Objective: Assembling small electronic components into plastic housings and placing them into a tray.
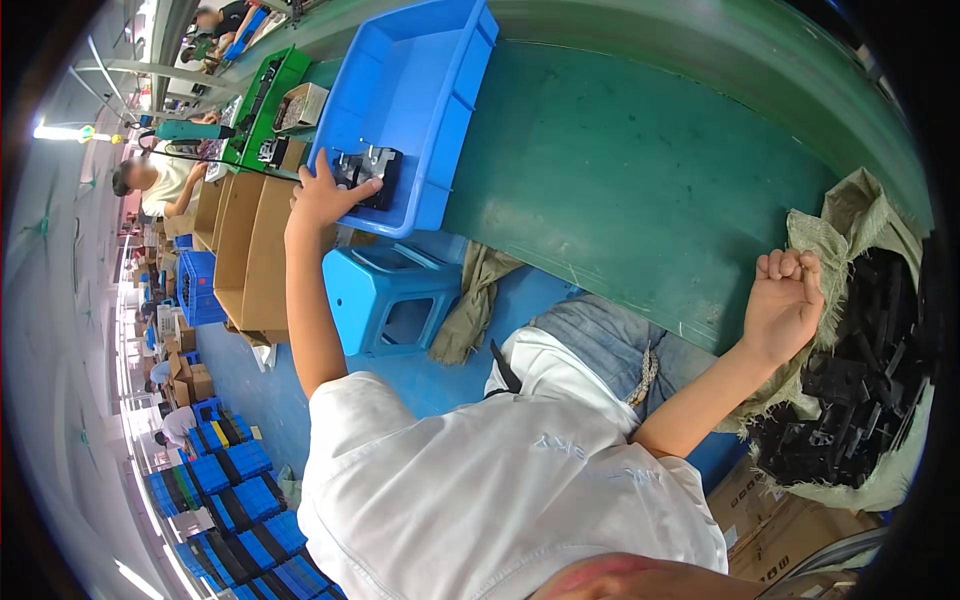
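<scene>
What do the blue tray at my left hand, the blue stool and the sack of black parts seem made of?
Blue tray: likely molded plastic, smooth sheen, ribbed walls. Blue stool: probably plastic, semi-gloss, rounded cutouts. Sack: apparently coarse woven fabric, matte, frayed edges; fiber type unclear.

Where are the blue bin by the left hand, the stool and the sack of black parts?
Blue bin [407, 82], head view: bare inner floor.
Stool [373, 308], head view: solid side beside its opening.
Sack of black parts [868, 208], head view: folded fabric edge.
</scene>
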Available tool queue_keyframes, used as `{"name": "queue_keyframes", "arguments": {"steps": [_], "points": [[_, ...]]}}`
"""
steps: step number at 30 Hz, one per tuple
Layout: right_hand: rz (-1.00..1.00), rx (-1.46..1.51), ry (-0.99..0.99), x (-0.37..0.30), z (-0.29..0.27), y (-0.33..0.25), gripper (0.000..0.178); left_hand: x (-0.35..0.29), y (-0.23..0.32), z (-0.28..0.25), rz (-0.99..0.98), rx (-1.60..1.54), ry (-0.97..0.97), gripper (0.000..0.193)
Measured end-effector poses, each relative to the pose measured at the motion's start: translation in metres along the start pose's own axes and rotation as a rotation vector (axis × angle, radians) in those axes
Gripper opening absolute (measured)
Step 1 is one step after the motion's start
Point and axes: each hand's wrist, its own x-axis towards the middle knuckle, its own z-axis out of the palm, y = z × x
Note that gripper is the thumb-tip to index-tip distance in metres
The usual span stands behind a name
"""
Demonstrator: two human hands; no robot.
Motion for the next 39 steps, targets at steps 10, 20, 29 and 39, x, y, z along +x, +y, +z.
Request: {"name": "queue_keyframes", "arguments": {"steps": [10,20,29,39], "points": [[0.007,0.024,0.020,-0.002,0.003,-0.001,0.019,-0.010,0.021,-0.015,-0.054,-0.011,-0.149,0.107],[-0.002,0.046,0.024,-0.004,0.003,-0.002,0.019,-0.013,0.021,-0.016,-0.055,0.003,-0.129,0.097],[0.008,0.049,0.024,-0.002,0.005,0.003,0.018,-0.014,-0.009,-0.026,0.357,-0.647,0.266,0.033],[0.013,0.005,-0.010,0.001,0.004,-0.004,0.018,-0.191,0.223,-0.013,1.188,-1.830,-0.278,0.026]]}}
